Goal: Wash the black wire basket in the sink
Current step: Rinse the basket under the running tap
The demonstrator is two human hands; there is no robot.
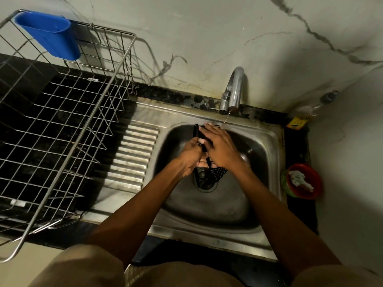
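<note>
A: Where both forearms reach over the sink (pixel 267 210) front rim, what's held?
B: Black wire basket (pixel 217 175), above the drain, inside the bowl. Left hand (pixel 189 156) curled round its left side, gripping. Right hand (pixel 220 148) lies flat on top, fingers straight, pressing.
A: Sides?
B: Dish rack (pixel 68 129) on counter left w/ blue cup (pixel 49 36) hooked on far rim. Red bowl (pixel 304 181) right, white stuff in it.
A: Back?
B: Tap (pixel 234 90), thin stream running just past right fingertips.

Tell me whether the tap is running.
On, barely: a thin stream falls from the tap's spout toward the black wire basket held in the sink.
</note>
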